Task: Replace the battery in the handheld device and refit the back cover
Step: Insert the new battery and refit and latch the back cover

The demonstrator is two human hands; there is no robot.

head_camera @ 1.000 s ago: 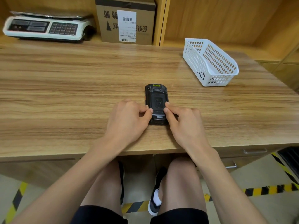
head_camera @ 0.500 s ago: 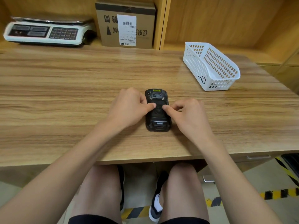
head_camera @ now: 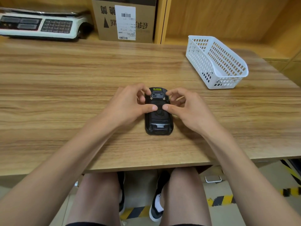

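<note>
The left hand and right hand gripped the black handheld device from either side, thumbs pressing its back cover, curled fingers at its far corners. The device lay back-up between them on the wooden table, near the table's front edge. Bare wood spread wide beyond the left hand. Beyond the right hand stood a white basket, seemingly empty. Far past the left hand sat a scale and cardboard box.
</note>
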